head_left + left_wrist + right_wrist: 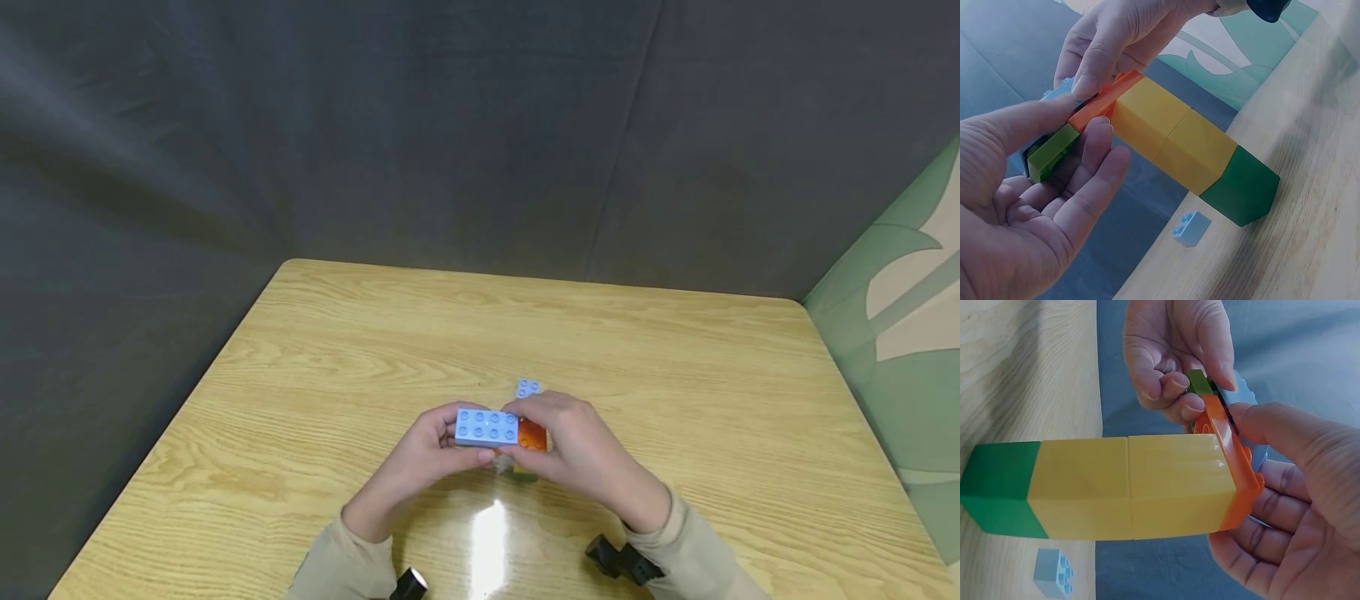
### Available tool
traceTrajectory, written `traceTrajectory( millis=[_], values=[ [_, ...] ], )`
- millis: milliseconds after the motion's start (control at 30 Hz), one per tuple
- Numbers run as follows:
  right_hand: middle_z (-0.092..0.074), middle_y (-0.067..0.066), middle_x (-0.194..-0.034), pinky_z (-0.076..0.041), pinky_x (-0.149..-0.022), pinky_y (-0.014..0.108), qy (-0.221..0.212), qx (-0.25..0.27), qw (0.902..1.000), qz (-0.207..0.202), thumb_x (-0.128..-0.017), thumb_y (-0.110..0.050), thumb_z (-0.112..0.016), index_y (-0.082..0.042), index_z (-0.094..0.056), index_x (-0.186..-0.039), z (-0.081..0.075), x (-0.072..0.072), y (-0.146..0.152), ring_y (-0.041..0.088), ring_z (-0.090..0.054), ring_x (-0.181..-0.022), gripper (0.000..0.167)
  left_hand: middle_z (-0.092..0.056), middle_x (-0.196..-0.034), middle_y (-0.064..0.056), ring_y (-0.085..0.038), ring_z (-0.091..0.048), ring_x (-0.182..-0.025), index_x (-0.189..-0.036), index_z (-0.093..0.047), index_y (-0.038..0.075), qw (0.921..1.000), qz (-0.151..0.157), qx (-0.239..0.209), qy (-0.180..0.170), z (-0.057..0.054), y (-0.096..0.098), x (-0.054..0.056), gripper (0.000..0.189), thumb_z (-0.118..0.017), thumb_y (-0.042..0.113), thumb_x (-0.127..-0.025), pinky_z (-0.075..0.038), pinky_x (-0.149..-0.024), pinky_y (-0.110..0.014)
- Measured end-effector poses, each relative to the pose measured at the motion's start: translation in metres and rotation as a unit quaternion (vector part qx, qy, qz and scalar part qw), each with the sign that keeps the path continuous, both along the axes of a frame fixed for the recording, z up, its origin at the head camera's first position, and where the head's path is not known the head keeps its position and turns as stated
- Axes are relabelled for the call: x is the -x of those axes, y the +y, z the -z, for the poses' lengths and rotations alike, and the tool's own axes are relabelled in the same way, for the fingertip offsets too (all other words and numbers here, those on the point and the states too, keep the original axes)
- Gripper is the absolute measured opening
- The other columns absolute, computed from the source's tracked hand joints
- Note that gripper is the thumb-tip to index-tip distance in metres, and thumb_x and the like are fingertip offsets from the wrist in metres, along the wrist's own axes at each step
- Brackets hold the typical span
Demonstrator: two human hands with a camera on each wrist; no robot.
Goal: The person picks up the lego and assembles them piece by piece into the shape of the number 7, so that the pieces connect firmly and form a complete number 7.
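A stack of toy building bricks stands upright on the table, with a dark green brick (1241, 187) at its foot and two yellow bricks (1132, 487) above it. Across the top lies a long orange brick (1225, 440), jutting out to the left. At its outer end sits a light green brick (1052, 153). A blue eight-stud brick (486, 427) is uppermost, its left end between the thumb and fingers of my left hand (427, 446). My right hand (581, 433) pinches the blue brick's right end, its other fingers by the orange brick.
A smaller blue brick (1191, 229) lies on the wooden table (360, 333), just beyond the stack. Dark cloth (450, 142) hangs behind the table, and a green leaf-patterned panel (907, 333) borders the right side.
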State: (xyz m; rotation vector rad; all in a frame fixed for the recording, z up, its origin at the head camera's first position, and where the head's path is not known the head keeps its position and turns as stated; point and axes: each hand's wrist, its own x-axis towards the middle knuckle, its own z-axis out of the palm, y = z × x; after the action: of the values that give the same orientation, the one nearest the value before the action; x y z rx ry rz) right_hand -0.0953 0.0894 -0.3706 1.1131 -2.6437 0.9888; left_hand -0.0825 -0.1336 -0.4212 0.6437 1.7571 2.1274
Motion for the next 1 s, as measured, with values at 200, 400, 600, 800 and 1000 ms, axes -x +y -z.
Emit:
traceTrajectory(
  millis=[200,400,600,800,1000],
  values=[
    [-0.070,-0.001,-0.097,-0.053,-0.069,0.025,0.010,0.003,0.9999,-0.001,-0.079,-0.024,-0.082,-0.009,-0.071,-0.106,0.0017,0.0001,0.0000,0.011,-0.062,-0.086,0.032,-0.067,-0.107,-0.018,-0.022,-0.068,-0.091,-0.125,-0.048,-0.018,0.9994,0.022,-0.024,0.012,0.0010,-0.0014,0.0006,0.040,-0.054,0.012,-0.101,-0.057,-0.083,-0.040],
    [-0.070,-0.001,-0.097,-0.053,-0.070,0.026,0.009,-0.003,0.9999,0.004,-0.079,-0.024,-0.082,-0.010,-0.071,-0.106,0.0017,-0.0004,-0.0003,0.011,-0.061,-0.086,0.032,-0.070,-0.103,-0.009,-0.019,-0.069,-0.087,-0.125,-0.048,-0.020,0.9994,0.017,-0.029,0.011,-0.0019,-0.0019,0.0003,0.053,-0.029,0.027,-0.109,-0.057,-0.080,-0.041],
    [-0.071,0.000,-0.099,-0.055,-0.075,0.030,0.007,-0.010,0.9999,0.007,-0.079,-0.024,-0.083,-0.009,-0.071,-0.106,0.0003,-0.0008,-0.0005,0.013,-0.064,-0.092,0.032,-0.066,-0.103,-0.029,-0.018,-0.069,-0.084,-0.122,-0.049,-0.022,0.9995,0.013,-0.029,0.008,-0.0026,-0.0009,0.0009,0.047,-0.030,0.019,-0.107,-0.058,-0.079,-0.041],
    [-0.071,-0.001,-0.099,-0.054,-0.073,0.029,0.005,-0.016,0.9998,0.006,-0.079,-0.024,-0.083,-0.010,-0.071,-0.106,-0.0006,-0.0007,-0.0008,0.012,-0.063,-0.090,0.032,-0.070,-0.102,-0.015,-0.020,-0.069,-0.085,-0.122,-0.050,-0.021,0.9995,0.016,-0.025,0.010,-0.0024,-0.0015,0.0025,0.045,-0.030,0.017,-0.108,-0.057,-0.079,-0.043],
    [-0.071,-0.002,-0.098,-0.054,-0.073,0.028,0.004,-0.018,0.9998,0.006,-0.079,-0.025,-0.083,-0.011,-0.071,-0.105,0.0001,-0.0004,-0.0013,0.011,-0.063,-0.089,0.032,-0.065,-0.103,-0.032,-0.021,-0.070,-0.086,-0.122,-0.049,-0.022,0.9992,0.017,-0.031,0.021,-0.0005,-0.0018,0.0029,0.043,-0.030,0.014,-0.107,-0.058,-0.078,-0.043]
  ],
)
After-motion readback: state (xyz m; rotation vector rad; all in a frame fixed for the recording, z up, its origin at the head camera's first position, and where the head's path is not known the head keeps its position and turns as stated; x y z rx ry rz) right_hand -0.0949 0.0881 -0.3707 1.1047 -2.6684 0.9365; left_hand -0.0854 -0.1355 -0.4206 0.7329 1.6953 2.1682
